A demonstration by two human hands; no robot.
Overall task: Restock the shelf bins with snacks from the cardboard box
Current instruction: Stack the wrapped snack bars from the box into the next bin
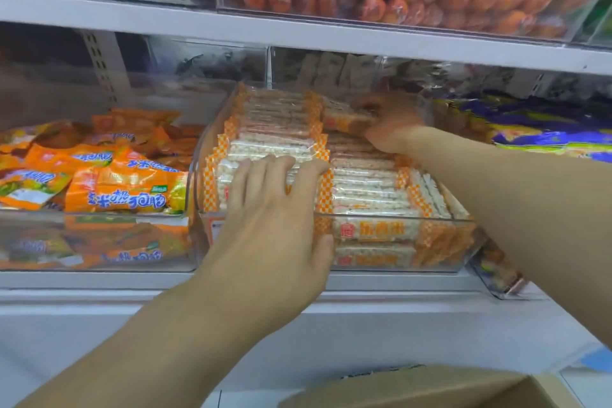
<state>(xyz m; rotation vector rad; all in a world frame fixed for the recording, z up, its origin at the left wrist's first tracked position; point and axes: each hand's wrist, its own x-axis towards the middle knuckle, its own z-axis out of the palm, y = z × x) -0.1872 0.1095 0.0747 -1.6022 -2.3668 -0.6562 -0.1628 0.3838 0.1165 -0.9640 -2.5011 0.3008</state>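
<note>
Rice-cracker packs, clear-wrapped with orange checkered ends, fill the middle clear bin on the shelf in two rows, stacked to about its front wall. Our left hand lies flat and spread over the front of the left row, fingers pressing down on the top packs and gripping nothing. Our right hand reaches deep to the back of the right row and closes around one pack, which it holds just above the stack. To do this well, we judge it best to keep the left row pinned so it cannot slide, then lay the held pack flat and square with those beneath it, label side matching. Beside this bin, orange snack bags sit to the left and blue-and-yellow bags to the right. Only a corner of the cardboard box shows below us, well apart from both hands.
</note>
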